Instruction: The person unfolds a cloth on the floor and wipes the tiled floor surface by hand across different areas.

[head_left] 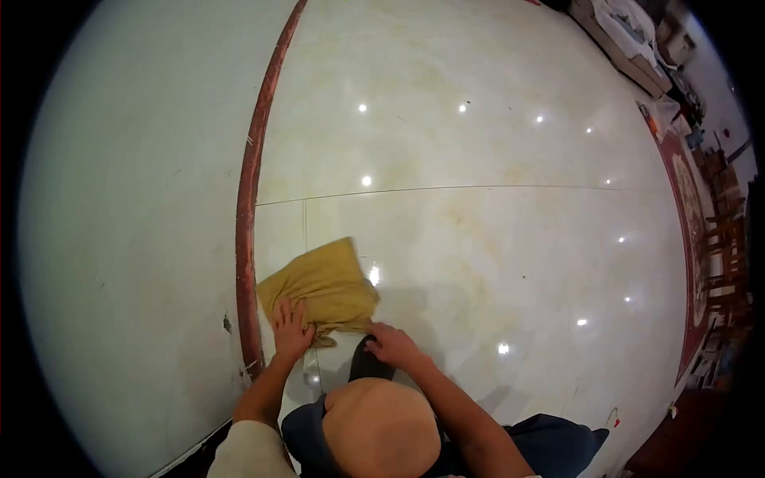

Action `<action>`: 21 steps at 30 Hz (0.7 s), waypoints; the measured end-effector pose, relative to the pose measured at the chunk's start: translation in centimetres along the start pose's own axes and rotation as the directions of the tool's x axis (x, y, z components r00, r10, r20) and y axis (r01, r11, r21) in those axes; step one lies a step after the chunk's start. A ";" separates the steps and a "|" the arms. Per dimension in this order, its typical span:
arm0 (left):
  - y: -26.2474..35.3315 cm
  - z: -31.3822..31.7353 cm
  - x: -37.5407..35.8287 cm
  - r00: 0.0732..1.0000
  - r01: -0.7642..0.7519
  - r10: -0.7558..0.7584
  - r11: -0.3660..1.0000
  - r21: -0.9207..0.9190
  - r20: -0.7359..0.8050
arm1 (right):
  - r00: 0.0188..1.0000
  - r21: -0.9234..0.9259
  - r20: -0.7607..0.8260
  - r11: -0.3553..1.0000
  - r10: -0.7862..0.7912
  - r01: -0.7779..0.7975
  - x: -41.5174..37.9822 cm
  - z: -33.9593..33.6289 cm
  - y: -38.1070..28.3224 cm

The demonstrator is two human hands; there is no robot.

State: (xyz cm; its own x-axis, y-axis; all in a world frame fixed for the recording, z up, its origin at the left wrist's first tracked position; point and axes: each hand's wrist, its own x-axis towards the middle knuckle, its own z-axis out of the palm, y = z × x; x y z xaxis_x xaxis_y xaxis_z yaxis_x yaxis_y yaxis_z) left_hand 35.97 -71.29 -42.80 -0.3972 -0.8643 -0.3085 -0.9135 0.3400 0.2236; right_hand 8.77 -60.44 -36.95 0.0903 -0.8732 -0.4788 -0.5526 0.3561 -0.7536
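A yellow-brown cloth point(323, 279) lies spread and wrinkled on the glossy tiled floor, its left corner close to the red-brown baseboard. My left hand point(292, 328) rests on the cloth's lower left part with the fingers spread. At the cloth's lower right corner, my right hand point(390, 344) has its fingers closed on the edge. A dark shoe point(369, 362) is just below that corner, partly hidden by my right hand and my knee.
The red-brown baseboard point(249, 175) runs along the pale wall point(143, 223) at the left. At the right are a patterned red rug point(687, 231) and wooden chairs point(723, 239). A sofa point(621, 44) stands at the upper right.
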 end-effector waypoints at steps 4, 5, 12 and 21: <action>0.4 -0.1 -2.9 0.948 0.307 -0.317 0.929 -0.205 -0.016 | 0.951 -0.261 -0.077 0.926 -0.301 0.272 -1.1 3.7 1.1; 1.4 -0.6 -2.7 0.937 0.344 -0.348 0.923 -0.173 0.004 | 0.942 -0.256 -0.094 0.922 -0.323 0.290 -1.3 3.7 1.3; 8.4 -5.7 6.3 0.966 0.122 -0.118 0.993 0.002 -0.228 | 0.984 -0.162 -0.047 0.973 -0.174 0.165 -1.0 1.2 -1.7; 15.8 -1.9 12.3 0.836 -0.548 0.547 0.833 0.072 0.031 | 0.997 -0.200 0.066 0.979 -0.027 0.040 -0.8 2.0 -5.0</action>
State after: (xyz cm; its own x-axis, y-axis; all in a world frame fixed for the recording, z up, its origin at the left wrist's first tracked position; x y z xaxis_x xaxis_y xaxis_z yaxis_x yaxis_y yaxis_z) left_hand 16.76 -77.28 -41.27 -0.8350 -0.5253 -0.1642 -0.5498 0.7836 0.2891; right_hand 13.10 -60.88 -33.74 0.1597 -0.8587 -0.4869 -0.7028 0.2475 -0.6670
